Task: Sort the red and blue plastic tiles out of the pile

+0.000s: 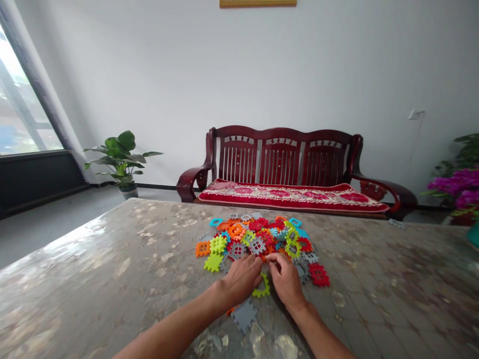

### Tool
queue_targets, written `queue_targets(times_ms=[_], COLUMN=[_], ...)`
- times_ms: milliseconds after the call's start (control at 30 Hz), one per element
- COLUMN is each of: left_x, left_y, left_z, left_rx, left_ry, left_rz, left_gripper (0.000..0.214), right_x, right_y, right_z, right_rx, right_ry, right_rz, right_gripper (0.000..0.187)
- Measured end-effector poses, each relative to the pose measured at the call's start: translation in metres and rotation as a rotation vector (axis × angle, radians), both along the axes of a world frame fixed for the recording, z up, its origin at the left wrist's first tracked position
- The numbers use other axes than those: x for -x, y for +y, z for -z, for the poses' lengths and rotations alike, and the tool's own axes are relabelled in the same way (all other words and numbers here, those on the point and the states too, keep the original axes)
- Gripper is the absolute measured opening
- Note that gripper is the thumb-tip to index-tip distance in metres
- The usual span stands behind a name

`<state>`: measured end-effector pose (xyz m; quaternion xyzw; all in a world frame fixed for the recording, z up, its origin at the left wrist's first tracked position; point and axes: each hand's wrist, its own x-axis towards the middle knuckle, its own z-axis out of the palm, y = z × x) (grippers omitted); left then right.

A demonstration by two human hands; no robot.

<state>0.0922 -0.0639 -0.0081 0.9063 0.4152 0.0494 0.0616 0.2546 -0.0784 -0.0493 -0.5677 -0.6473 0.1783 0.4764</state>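
A heap of flat plastic interlocking tiles (262,238) in orange, red, green, grey and blue lies on the marbled table (112,269). My left hand (242,278) and my right hand (285,278) meet at the near edge of the heap, knuckles up and fingers curled. Their fingertips pinch together at a small piece between them that I cannot make out. A lime green tile (263,289) lies just below and between the hands. A grey tile (244,315) rests under my left wrist.
A dark red wooden bench (284,164) with a red patterned cushion stands behind the table against the white wall. A potted green plant (121,159) is at the left by the window. Purple flowers (462,187) sit at the right edge.
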Motion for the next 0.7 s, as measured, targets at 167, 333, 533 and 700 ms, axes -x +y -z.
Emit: queue_targets(times_ms=[167, 333, 533, 700], left_x=[0.005, 0.021, 0.053, 0.07], left_y=[0.011, 0.054, 0.059, 0.015], left_z=[-0.022, -0.055, -0.051, -0.027], left_rx=[-0.006, -0.051, -0.073, -0.015], left_ry=[-0.178, -0.484, -0.399, -0.217], left_rz=[-0.125, -0.379, -0.573, -0.408], left_gripper=[0.009, 0.008, 0.036, 0.027], right_x=[0.002, 0.004, 0.008, 0.023], right_y=[-0.004, -0.006, -0.014, -0.025], right_z=[-0.003, -0.004, -0.013, -0.021], right_rx=[0.007, 0.013, 0.028, 0.09], right_ry=[0.077, 0.067, -0.048, -0.175], right_rz=[0.012, -0.004, -0.033, -0.152], right_gripper=[0.021, 0.022, 0.022, 0.023])
